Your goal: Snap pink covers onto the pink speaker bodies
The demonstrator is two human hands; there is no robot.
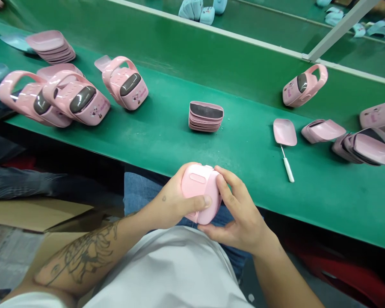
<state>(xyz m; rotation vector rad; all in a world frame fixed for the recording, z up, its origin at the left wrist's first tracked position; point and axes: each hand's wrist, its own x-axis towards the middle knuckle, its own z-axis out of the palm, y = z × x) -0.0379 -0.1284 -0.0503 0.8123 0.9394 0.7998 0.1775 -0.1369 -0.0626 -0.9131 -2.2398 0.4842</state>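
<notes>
A pink plastic housing [201, 192] with rounded sides is held above my lap, close to the table's front edge. My left hand [178, 199] wraps its left side, the thumb lying across its face. On the other side my right hand [239, 207] grips it between fingers at the top right and a thumb underneath. Ahead on the green table [167, 128] stands a short stack of pink panels [206, 116] with a dark top layer. To the right lies a white-handled screwdriver [288, 169], its shaft touching a single pink panel [285, 131].
Several pink handled cases [90, 102] stand at the left, near a stack of pink panels [51, 45]. More panels [365, 147] and a handled case [304, 85] are at the right. A green partition [237, 64] runs behind, with blue parts [195, 10] beyond it.
</notes>
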